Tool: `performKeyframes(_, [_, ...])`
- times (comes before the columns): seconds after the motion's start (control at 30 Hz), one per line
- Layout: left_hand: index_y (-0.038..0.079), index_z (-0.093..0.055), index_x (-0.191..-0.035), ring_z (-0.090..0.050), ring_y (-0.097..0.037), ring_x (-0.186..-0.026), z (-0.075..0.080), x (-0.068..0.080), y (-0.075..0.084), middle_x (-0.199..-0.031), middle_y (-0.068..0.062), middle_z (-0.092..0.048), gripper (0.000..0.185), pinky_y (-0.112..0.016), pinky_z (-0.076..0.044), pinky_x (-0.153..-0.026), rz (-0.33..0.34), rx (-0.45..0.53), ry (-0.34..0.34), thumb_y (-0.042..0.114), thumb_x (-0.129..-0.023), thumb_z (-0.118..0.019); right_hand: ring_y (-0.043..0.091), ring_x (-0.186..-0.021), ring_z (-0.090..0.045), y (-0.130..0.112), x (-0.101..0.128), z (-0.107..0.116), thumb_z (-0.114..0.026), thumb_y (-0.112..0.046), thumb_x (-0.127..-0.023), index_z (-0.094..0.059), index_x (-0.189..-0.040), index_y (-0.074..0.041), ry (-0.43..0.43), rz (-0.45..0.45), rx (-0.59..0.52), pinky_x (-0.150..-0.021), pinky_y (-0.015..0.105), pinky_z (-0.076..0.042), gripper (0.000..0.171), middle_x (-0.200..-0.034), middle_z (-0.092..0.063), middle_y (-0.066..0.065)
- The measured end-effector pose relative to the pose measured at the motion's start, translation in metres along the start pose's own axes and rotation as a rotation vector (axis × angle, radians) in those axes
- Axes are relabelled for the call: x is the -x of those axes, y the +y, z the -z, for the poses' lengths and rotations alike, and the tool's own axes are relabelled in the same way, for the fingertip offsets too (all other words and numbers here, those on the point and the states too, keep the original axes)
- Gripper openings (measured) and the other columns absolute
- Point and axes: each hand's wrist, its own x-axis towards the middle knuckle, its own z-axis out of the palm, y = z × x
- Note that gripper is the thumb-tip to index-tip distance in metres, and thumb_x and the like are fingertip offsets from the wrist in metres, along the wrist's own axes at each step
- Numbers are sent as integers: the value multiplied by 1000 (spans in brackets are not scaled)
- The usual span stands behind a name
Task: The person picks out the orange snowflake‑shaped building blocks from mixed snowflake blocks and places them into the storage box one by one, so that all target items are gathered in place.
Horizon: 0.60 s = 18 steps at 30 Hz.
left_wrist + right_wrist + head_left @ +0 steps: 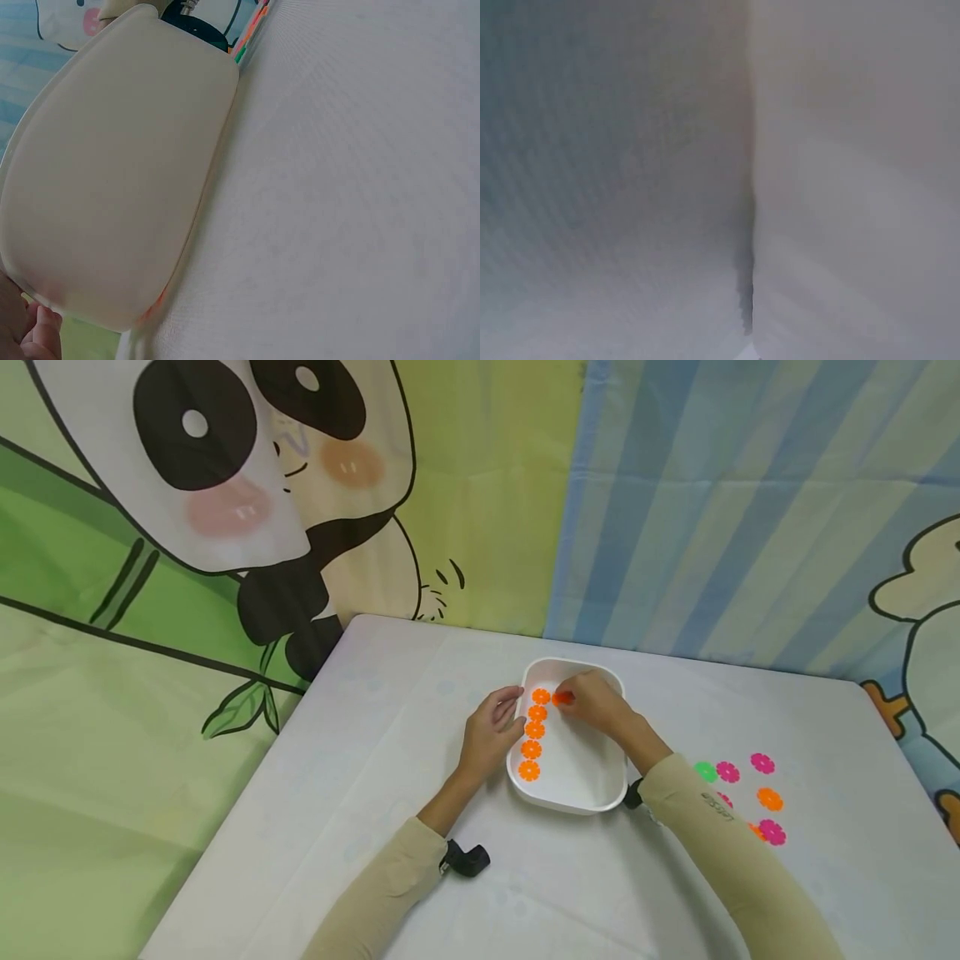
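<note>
Right hand (596, 702) pinches orange flower-shaped plastic disc (561, 698) inside white rounded tray (577, 802); left hand (491, 731), fingers loosely curled, steadies tray rim; keep disc flat, align beside orange column (534, 732)

A white rounded-rectangular plastic tray (600, 785) lies flat on the table, long axis running away from the person. Five orange flower-shaped plastic discs (533, 731) lie flat inside it in a single column along the left wall, each touching or just beside the next. A sixth orange flower-shaped disc (561, 697) sits just right of the column's far end, partly covered by fingers.
</note>
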Motion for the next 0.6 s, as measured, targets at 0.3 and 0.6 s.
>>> performKeyframes(0.3, [-17, -49, -126, -50, -43, -126, 0, 0, 0, -131, -32, -53, 42, -52, -44, -102, -4, -3, -6, -14, -86, -61, 27, -91, -68, 0, 1, -2, -77, -8, -83, -75, -103, 2, 8, 12, 12, -89, 40, -57, 23, -98, -73, 14])
performKeyframes(0.6, [-14, -50, -126, -52, -39, -125, -3, 0, -4, -130, -29, -55, 43, -44, -46, -102, -6, -20, 16, -15, -85, -62, 31, -94, -67, 3, 4, 3, -74, -10, -85, -71, -112, 2, 93, -5, -83, -85, 45, -58, 29, -107, -71, 16])
